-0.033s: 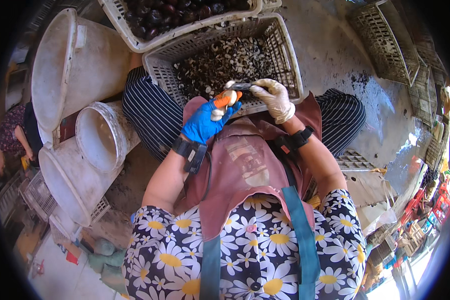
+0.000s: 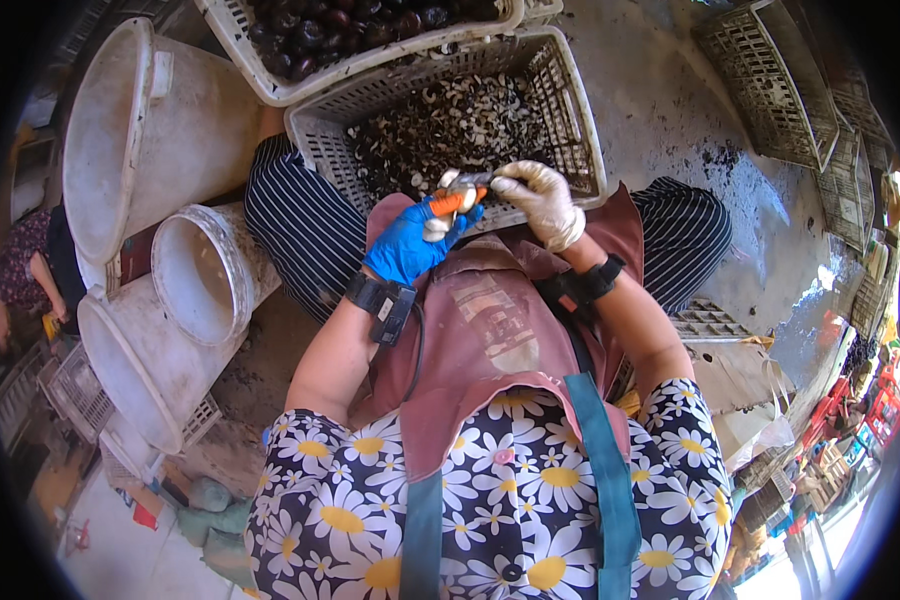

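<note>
My left hand (image 2: 410, 240), in a blue glove with orange covers on its fingers, is closed around several pale round pieces that look like peeled water chestnuts (image 2: 436, 228). My right hand (image 2: 545, 202), in a whitish glove, pinches a small dark grey peeling knife (image 2: 470, 180). Its blade lies against the top of the left hand's fingers, by a white piece. Both hands are above the near rim of a white slatted crate (image 2: 580, 110). Dark and white peelings (image 2: 450, 125) cover the crate's bottom.
Beyond it, another white crate (image 2: 270, 85) holds dark, shiny round water chestnuts (image 2: 340, 30). Large white buckets (image 2: 185, 120) lean at my left, with a smaller bucket (image 2: 205, 275) among them. Slatted crates (image 2: 770, 85) stand at the far right. Another person (image 2: 30, 260) bends at the far left.
My right hand has shifted slightly left, and the knife has moved further over the left hand's fingers. The white piece at the fingertips sits a little lower.
</note>
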### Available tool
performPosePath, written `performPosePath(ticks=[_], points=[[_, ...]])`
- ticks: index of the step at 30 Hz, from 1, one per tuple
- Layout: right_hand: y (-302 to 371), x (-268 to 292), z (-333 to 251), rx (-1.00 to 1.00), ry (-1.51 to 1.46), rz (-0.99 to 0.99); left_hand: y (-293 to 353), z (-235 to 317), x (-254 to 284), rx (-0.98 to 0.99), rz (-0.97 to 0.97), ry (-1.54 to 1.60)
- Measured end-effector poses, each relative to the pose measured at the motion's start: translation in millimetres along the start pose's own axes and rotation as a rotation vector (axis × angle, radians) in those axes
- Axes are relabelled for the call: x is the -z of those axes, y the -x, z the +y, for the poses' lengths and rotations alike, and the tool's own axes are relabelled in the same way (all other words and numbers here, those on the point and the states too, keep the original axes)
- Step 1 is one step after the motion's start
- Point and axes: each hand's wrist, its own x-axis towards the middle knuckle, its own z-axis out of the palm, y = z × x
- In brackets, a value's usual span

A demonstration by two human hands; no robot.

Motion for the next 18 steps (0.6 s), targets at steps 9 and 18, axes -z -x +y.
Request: performPosePath(ticks=[9, 18], points=[[4, -3, -1, 0.116, 0.252, 0.009, -7, 11, 23, -0.001, 0.049, -0.09], [-1, 0, -4, -0.039, 0.111, -0.024, 0, -10, -15, -0.205, 0.15, -0.51]])
